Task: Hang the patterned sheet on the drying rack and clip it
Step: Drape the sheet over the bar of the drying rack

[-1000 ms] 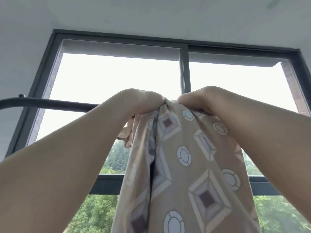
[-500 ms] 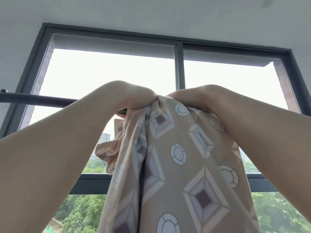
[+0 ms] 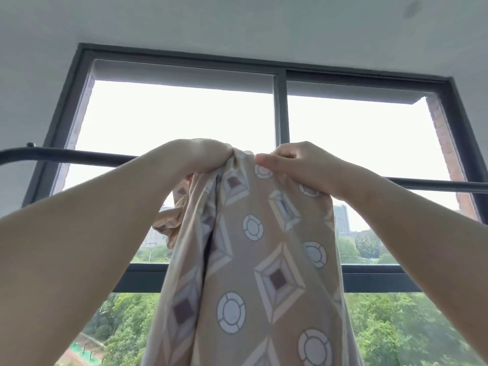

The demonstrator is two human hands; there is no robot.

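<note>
The patterned sheet (image 3: 253,260) hangs in a bunched beige column from two raised hands, its top level with the dark bar of the drying rack (image 3: 79,157) (the bar is hidden just there). The left hand (image 3: 200,157) has its grip balled round the gathered top. The right hand (image 3: 293,165) pinches the edge between thumb and fingers, in front of the window (image 3: 281,114).

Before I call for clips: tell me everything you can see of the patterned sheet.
The patterned sheet is thin tan fabric printed with diamonds and ringed circles. It hangs in long folds, its top bunched at the height of the dark rail, a smaller fold drooping behind at left. The left hand grips the bunch; the right hand pinches it. No clip shows.
</note>
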